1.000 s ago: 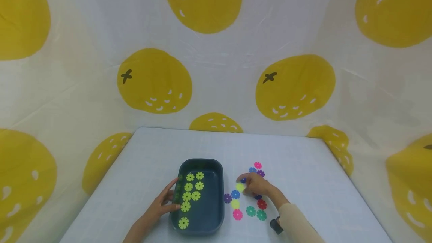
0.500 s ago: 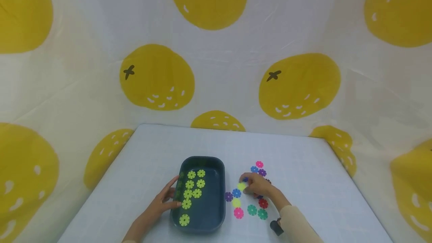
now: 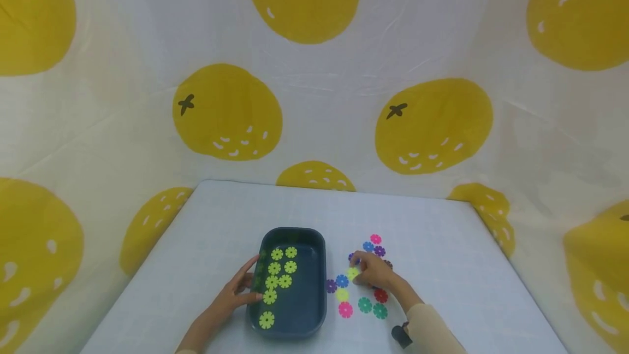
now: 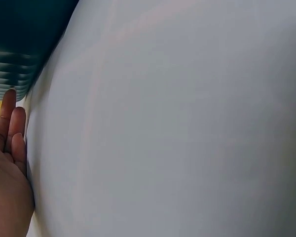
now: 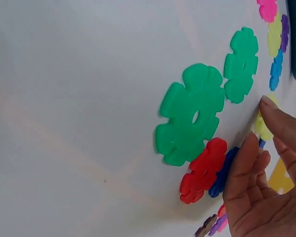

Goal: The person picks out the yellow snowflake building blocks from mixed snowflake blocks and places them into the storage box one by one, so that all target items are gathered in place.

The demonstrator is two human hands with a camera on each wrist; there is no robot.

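Note:
My left hand [image 3: 237, 290] rests at the left side of a dark teal tray [image 3: 326, 272], its thumb over the rim. In the left wrist view, fairly straight fingers [image 4: 18, 123] lie by the tray's outer wall. Inside the tray are several yellow notched plastic discs [image 3: 291, 266]. Right of the tray, my right hand [image 3: 374, 271] pinches another yellow disc [image 3: 352, 273] between thumb and fingertips, low over the cloth. The right wrist view shows the right hand [image 5: 266, 187] partly covering this yellow disc [image 5: 264, 126]; a blue disc [image 5: 224, 173] lies beside the fingers.
Around the right hand lie green discs [image 3: 380, 311], a red disc [image 3: 380, 295], a pink disc [image 3: 345, 310], a purple disc [image 3: 331, 286], a light blue disc [image 3: 342, 281] and a loose yellow disc [image 3: 342, 295]. Behind the white-covered table [image 3: 432, 245] hangs a fruit-patterned cloth [image 3: 324, 102].
The yellow disc at my right hand has shifted slightly right, away from the light blue disc. More of the dark blue disc beyond it shows. My left hand and the tray have stayed put.

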